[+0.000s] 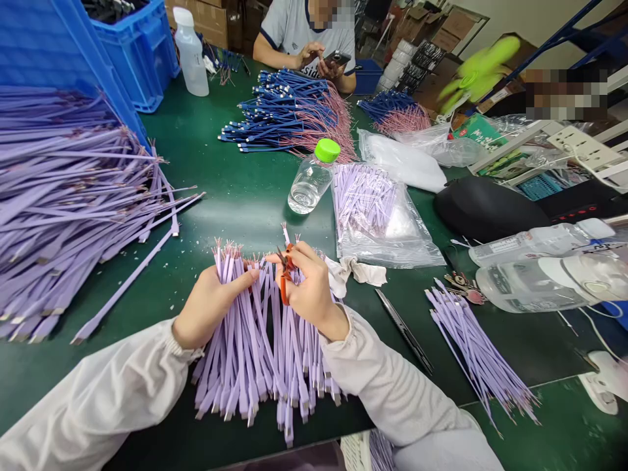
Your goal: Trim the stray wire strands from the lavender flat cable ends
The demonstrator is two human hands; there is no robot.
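Head view: left hand (210,306) grips one cable bundle (255,356); right hand (310,289) pinches one orange cutter (284,291).

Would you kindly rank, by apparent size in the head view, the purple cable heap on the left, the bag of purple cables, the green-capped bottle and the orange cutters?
1. purple cable heap
2. bag of purple cables
3. green-capped bottle
4. orange cutters, partly hidden by the right hand
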